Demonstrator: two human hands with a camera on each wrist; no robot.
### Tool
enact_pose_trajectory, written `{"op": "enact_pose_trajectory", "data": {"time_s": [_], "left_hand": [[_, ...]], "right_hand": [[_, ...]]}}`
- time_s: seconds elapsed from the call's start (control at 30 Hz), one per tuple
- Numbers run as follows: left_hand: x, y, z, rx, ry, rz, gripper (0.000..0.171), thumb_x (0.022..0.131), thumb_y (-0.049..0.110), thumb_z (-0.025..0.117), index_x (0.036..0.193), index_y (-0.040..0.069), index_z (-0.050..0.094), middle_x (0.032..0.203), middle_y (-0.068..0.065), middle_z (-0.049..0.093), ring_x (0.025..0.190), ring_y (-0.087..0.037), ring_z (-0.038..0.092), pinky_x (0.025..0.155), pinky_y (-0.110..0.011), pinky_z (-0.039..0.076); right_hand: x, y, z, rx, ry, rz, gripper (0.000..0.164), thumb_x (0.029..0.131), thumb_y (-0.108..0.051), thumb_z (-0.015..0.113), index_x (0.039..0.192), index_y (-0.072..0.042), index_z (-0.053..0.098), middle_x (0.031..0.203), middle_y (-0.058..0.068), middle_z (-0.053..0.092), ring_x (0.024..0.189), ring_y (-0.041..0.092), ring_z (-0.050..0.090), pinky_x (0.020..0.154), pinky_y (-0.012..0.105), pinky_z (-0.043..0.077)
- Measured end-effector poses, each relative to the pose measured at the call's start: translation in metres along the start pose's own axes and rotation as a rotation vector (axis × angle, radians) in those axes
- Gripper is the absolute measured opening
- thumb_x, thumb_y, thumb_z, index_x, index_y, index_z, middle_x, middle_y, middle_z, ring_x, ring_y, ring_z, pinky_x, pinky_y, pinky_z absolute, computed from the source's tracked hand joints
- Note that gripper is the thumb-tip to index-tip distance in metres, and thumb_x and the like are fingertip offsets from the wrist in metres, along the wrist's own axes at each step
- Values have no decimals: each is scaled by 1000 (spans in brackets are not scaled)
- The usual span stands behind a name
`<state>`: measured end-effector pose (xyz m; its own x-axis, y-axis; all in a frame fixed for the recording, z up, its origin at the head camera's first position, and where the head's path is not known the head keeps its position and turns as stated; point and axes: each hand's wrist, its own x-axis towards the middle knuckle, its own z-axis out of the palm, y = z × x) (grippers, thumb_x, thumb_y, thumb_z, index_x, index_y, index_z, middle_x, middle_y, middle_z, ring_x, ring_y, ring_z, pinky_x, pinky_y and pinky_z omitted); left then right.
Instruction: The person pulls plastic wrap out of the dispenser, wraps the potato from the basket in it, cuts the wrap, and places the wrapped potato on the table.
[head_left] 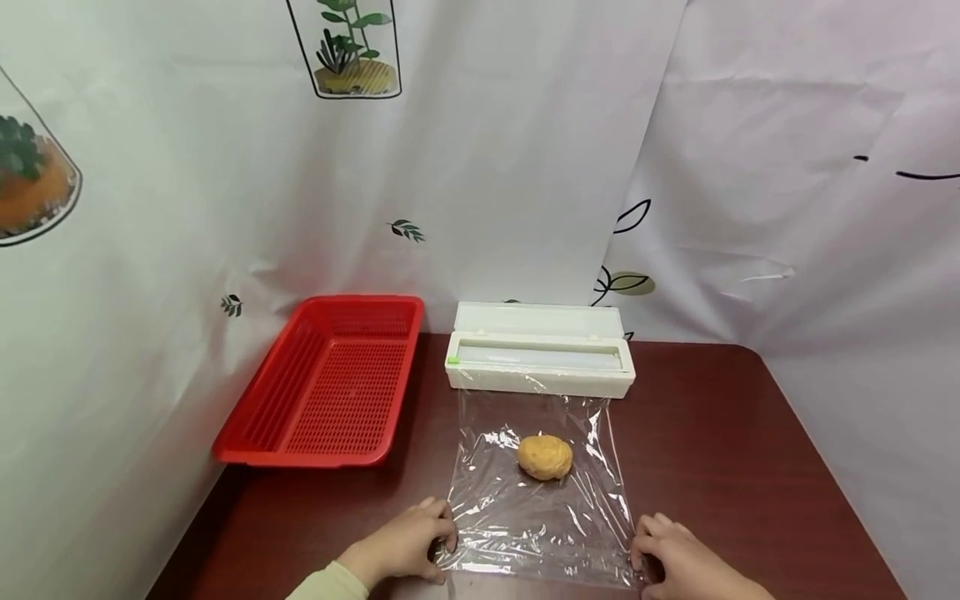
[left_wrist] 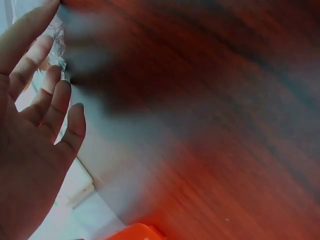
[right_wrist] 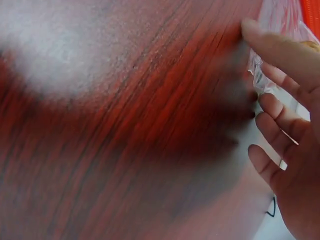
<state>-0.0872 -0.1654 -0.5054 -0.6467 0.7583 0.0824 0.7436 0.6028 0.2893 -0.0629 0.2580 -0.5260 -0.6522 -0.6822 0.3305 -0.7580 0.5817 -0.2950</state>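
Observation:
A sheet of clear plastic wrap (head_left: 525, 525) lies spread on the table, stretching from a white wrap box (head_left: 540, 379) toward me. On it rests a yellow-brown potato (head_left: 545, 457), near the middle. My left hand (head_left: 412, 537) touches the wrap's left edge near its front corner. At the opposite front corner, my right hand (head_left: 678, 558) touches the right edge. Both wrist views show relaxed, spread fingers, with the left fingertips (left_wrist: 61, 87) and right fingertips (right_wrist: 267, 102) down by the crinkled film edge and each thumb apart from the fingers.
A red plastic basket (head_left: 348, 392) stands at the back left of the dark wooden table (head_left: 720, 467). The box's lid (head_left: 536, 318) is raised, and a wrap roll (head_left: 540, 357) shows inside. White patterned cloth (head_left: 510, 167) hangs behind and along both sides.

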Motion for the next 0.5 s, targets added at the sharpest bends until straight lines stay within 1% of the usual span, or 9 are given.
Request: {"op": "enact_pose_trajectory", "data": {"time_s": [0.1,0.13,0.2,0.27,0.33,0.4,0.43,0.47,0.5], "left_hand": [[-2,-3,3,28,66,18,21,62,24,77,70,28,58,85,14,45,82,-5,42,68,-22,38],[-1,-4,3,11,90,14,19,64,22,75,69,28,58,86,14,45,82,-5,42,69,-23,38],[1,-6,1,-86,144,-16,17,66,15,71,69,26,58,86,13,50,83,-7,44,70,-24,39],[7,-8,-3,-285,179,-105,16,70,9,68,72,21,58,87,10,53,84,-9,49,74,-25,42],[17,-10,-12,-515,234,-228,15,75,3,64,76,15,57,86,5,57,84,-11,53,77,-26,45],[31,-8,-28,-704,304,-346,9,80,-3,59,81,6,56,83,-3,60,80,-18,57,74,-29,48],[39,-7,-36,-780,343,-403,6,82,-5,57,83,1,55,82,-8,60,77,-21,58,71,-32,50],[49,-10,-38,-818,391,-451,5,83,-6,55,85,-2,54,79,-10,59,73,-23,58,67,-32,50],[58,-15,-39,-844,434,-489,5,83,-6,53,87,-4,54,76,-12,58,68,-23,57,63,-33,51]], "right_hand": [[0,3,-1,13,31,-1,36,55,-19,82,71,-35,54,82,-20,38,76,0,34,61,20,30],[1,4,-3,30,44,8,36,57,-17,81,71,-36,54,84,-20,39,77,0,36,61,21,32],[5,6,-8,106,82,36,36,61,-11,80,72,-34,56,86,-16,44,80,2,40,63,22,36],[12,8,-17,218,117,95,33,66,-6,78,74,-31,58,88,-10,50,82,4,46,68,22,41],[24,12,-29,356,139,196,26,72,-3,74,77,-24,59,88,-4,57,84,6,51,72,24,44],[38,18,-40,482,148,353,15,80,-4,68,81,-16,61,84,-1,60,79,6,55,70,24,46],[46,22,-44,540,150,440,8,83,-5,65,84,-12,61,82,2,62,77,7,56,68,25,47],[55,26,-47,579,156,532,2,85,-7,64,86,-7,62,80,3,63,73,8,56,65,25,47],[63,31,-47,603,162,616,5,87,-8,62,88,-4,62,77,4,64,70,8,57,63,25,47]]}}
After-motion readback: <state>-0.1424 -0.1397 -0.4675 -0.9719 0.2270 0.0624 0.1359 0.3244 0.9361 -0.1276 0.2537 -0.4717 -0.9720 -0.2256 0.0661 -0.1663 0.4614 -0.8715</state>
